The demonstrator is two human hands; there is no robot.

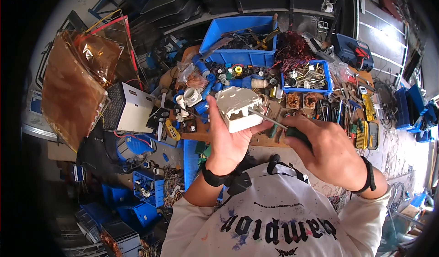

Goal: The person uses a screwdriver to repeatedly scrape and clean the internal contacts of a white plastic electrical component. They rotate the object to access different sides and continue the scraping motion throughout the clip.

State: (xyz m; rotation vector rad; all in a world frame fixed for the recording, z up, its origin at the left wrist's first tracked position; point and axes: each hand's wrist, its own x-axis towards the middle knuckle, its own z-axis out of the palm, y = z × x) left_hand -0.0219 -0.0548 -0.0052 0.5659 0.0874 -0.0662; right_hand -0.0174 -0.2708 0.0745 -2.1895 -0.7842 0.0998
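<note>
A white plastic housing (238,106), boxy and with an uneven, notched top, rests in my left hand (224,142). My left fingers and thumb wrap round its sides, holding it above the near edge of the bench. In my right hand (324,147) is a screwdriver (279,124) with a dark green handle and a thin metal shaft. Its shaft points left toward the housing, and the tip reaches the notched side there. Whether the tip sits in a screw or a gap, I cannot tell.
A large blue crate (238,56) of tools stands at the back of the cluttered wooden bench (270,140). Right of it is a smaller blue tray (307,90) of metal parts. Yellow bit cases (361,135) lie at the right, a white box (132,107) at the left.
</note>
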